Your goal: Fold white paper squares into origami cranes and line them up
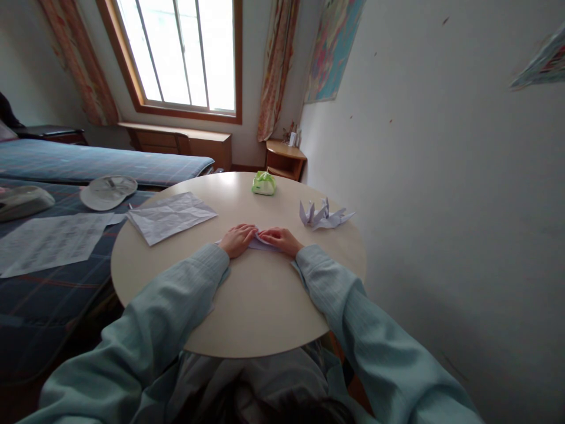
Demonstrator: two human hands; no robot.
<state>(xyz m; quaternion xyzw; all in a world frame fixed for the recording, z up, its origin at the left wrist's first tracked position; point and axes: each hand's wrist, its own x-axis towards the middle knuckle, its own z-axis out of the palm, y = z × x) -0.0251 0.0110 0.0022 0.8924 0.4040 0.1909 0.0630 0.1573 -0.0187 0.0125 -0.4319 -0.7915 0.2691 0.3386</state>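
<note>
Though half-hidden, apparently folded paper (263,245).

The head-worn camera is looking forward and down over the table (260,306) from above its near edge. It is facing the window (176,53) across the room, taking in the bed (97,162) at left and the wall (445,176) at right. The left hand (239,239) and right hand (281,239) are showing near the middle, while the sleeves (379,330) are looming closer below.

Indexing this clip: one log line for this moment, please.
left hand: on folded paper; right hand: on folded paper; nearby: paper figures, creased sheet, green packet
</note>
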